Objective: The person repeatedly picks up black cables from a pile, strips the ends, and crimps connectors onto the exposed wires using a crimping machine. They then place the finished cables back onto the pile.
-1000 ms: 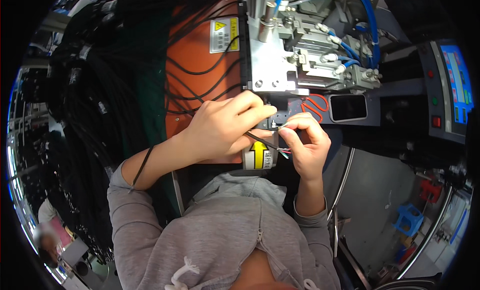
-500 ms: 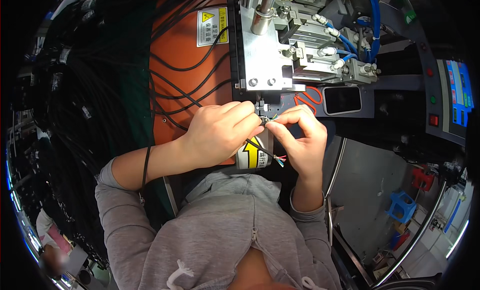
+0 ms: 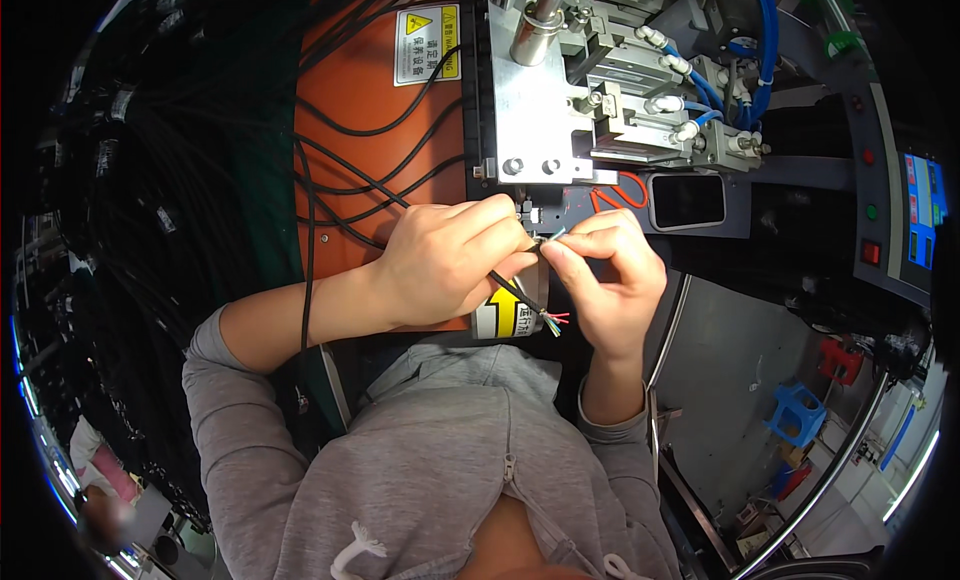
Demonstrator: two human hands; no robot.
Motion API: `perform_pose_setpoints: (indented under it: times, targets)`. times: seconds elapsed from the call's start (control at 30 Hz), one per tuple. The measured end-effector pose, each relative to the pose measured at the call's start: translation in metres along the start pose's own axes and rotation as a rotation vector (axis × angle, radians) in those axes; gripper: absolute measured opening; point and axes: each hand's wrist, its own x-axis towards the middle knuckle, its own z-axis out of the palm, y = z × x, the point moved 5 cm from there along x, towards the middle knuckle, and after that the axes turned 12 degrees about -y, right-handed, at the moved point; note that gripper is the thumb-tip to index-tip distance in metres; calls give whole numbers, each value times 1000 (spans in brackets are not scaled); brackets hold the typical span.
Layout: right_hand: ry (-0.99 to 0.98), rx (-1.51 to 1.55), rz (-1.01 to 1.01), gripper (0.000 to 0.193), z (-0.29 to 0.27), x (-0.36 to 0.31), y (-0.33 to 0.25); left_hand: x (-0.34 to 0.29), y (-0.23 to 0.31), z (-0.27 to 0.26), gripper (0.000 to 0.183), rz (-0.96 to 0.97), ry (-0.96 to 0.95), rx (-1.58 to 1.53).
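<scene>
My left hand (image 3: 450, 255) is closed around black cables, close in front of the machine. One black cable (image 3: 514, 292) slants out below its fingers and ends in a fan of thin coloured wires (image 3: 555, 322). The thumb and forefinger of my right hand (image 3: 612, 275) pinch the fine wires (image 3: 558, 235) of another cable end, right beside the left fingertips. Light green-blue wire tips poke up above that pinch; the rest is hidden by the fingers. Just beyond the hands sits a small metal fixture (image 3: 532, 216) under the machine's bright plate (image 3: 540, 110).
Pneumatic cylinders (image 3: 640, 120) with blue hoses stand at the far right. Red-handled scissors (image 3: 622, 192) and a dark phone (image 3: 687, 201) lie right of the fixture. Black cables cross the orange surface (image 3: 375, 170) on the left. A control screen (image 3: 920, 210) is at the right edge.
Both hands stay together at the wires, the right one shifted slightly right. Fingers have adjusted their pinch, and the hanging cable's coloured wires have turned a little. The view has shifted slightly.
</scene>
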Motion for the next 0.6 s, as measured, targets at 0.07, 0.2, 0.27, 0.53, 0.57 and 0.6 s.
perform_pose_setpoints:
  times: [0.07,0.2,0.27,0.53,0.57,0.6]
  targets:
    - [71,-291,-138,17,6,1,-14,-2,0,1,15,-40,-15,33]
    - [-29,-229,9,15,7,1,-7,0,7,-5,13,5,-37,248]
    - [-132,-82,165,13,5,1,2,-1,8,-4,13,38,-40,324]
    - [-161,307,347,9,-3,-9,33,-1,15,-4,29,55,-2,378]
    - [-140,208,314,8,-3,-6,29,-1,17,-4,29,67,-9,406]
    - [-119,108,279,7,-2,-3,26,0,16,-2,28,55,-17,429]
